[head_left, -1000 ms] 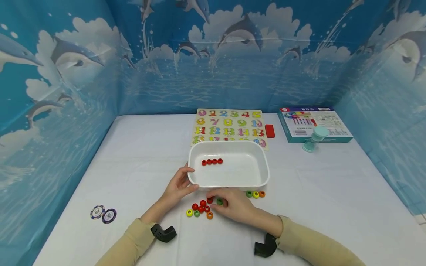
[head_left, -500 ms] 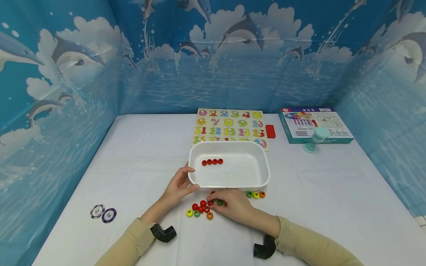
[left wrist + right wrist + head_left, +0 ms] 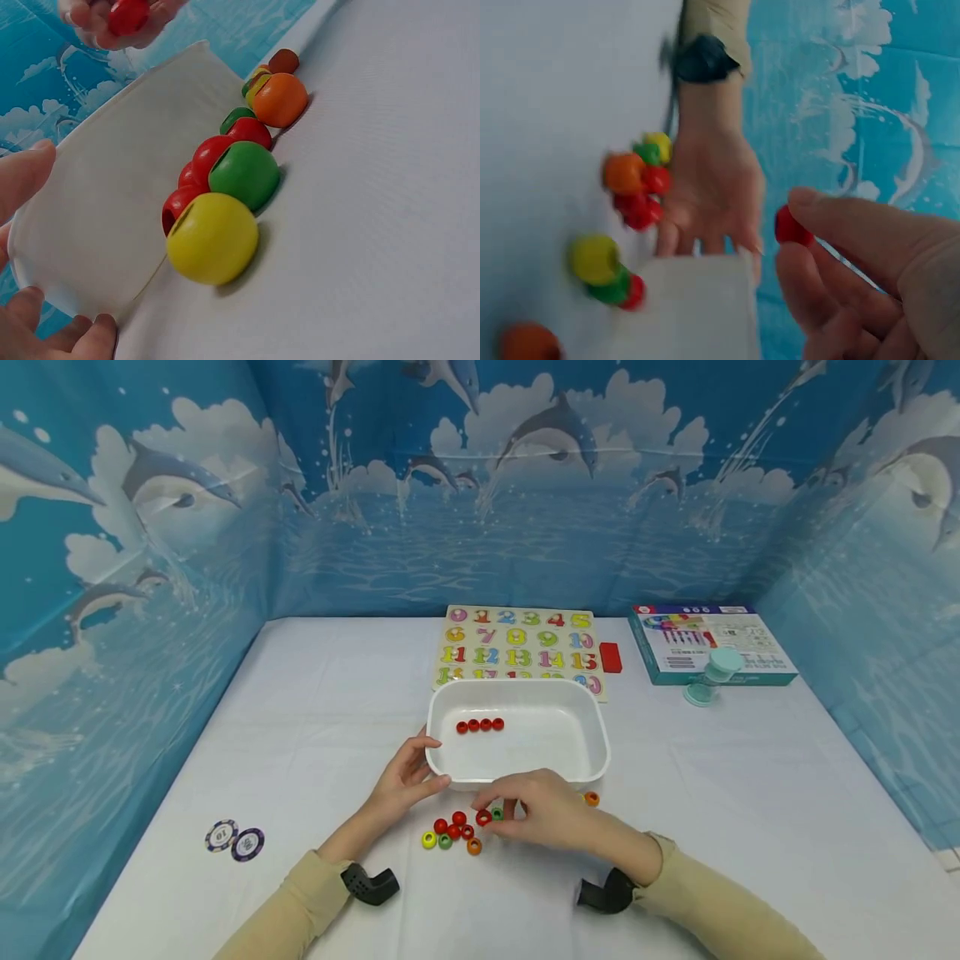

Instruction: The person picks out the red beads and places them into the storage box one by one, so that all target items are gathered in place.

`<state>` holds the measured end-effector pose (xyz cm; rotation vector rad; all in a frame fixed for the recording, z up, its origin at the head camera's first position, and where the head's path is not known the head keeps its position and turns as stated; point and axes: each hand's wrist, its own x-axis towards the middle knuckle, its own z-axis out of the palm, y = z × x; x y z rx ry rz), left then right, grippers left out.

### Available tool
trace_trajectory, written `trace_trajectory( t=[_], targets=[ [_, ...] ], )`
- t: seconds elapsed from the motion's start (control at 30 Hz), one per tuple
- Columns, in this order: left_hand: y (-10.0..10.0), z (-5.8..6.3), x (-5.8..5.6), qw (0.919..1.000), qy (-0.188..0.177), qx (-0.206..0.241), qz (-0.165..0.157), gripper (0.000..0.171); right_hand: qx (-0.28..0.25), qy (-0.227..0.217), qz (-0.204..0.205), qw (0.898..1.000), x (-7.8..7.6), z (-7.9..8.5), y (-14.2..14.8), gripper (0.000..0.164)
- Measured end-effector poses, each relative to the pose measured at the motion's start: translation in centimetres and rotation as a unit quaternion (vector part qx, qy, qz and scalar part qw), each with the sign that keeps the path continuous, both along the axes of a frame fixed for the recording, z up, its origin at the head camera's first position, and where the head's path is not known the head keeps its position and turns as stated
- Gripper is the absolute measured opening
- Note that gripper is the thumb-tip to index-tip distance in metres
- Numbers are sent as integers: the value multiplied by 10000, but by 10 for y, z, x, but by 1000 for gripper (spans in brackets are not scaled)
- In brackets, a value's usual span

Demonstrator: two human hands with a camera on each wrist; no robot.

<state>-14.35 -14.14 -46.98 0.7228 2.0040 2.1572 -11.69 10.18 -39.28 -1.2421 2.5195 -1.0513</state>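
Observation:
My right hand (image 3: 540, 810) pinches a red bead (image 3: 791, 226) between thumb and fingertips, raised above the table in front of the tray. My left hand (image 3: 401, 777) grips the left end of the white plastic tray (image 3: 555, 739), its thumb at the front corner. Inside the tray, several red beads (image 3: 480, 725) stand in a short row. Just before the tray lies a loose cluster of beads: red ones (image 3: 454, 832), a yellow one (image 3: 212, 238), a green one (image 3: 244, 176) and an orange one (image 3: 280, 100).
Behind the tray lies a number puzzle board (image 3: 517, 639), with a red block (image 3: 611, 657) beside it. At the back right are a flat box (image 3: 720, 639) and a teal sand timer (image 3: 712, 678). Two poker chips (image 3: 247, 844) lie at left. Another orange bead (image 3: 592, 798) sits by the right forearm.
My right hand has lifted from the bead cluster with a red bead, now covering much of the small row at right. My left hand keeps its place on the tray.

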Motion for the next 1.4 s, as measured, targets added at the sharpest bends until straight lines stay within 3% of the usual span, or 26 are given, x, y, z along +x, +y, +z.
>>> trace_trajectory(
  t=[0.23, 0.33, 0.47, 0.57, 0.7, 0.8, 0.93, 1.17, 1.4],
  targets=[
    [0, -3, -2, 9999, -117, 20, 24, 50, 81, 29, 421, 9991, -44, 48, 15, 24],
    [0, -2, -1, 9999, -145, -9, 49, 51, -193, -169, 344, 9991, -68, 59, 19, 25],
    [-1, -1, 0, 9998, -169, -52, 74, 52, -568, -623, 7, 9964, -90, 74, 18, 26],
    [0, -1, 1, 9998, -154, -83, 76, 52, -789, -968, -227, 9919, -108, 68, 18, 27],
    [0, 0, 2, 9999, -111, -100, 60, 52, -1050, -1396, -310, 9841, -138, 35, 22, 32],
    [0, 0, 1, 9999, -107, -89, 49, 53, -954, -1725, -419, 9795, -149, 18, 23, 35],
    [-1, -2, 0, 9999, -115, -65, 47, 55, -389, -1913, -657, 9786, -155, 1, 24, 33],
    [-1, -4, -2, 9999, -81, -65, 54, 55, 461, -1930, -787, 9770, -156, -10, 26, 29],
    [-1, -4, -2, 10000, -64, -20, 27, 53, 1110, -1476, -731, 9801, -157, -18, 25, 25]
  ],
)
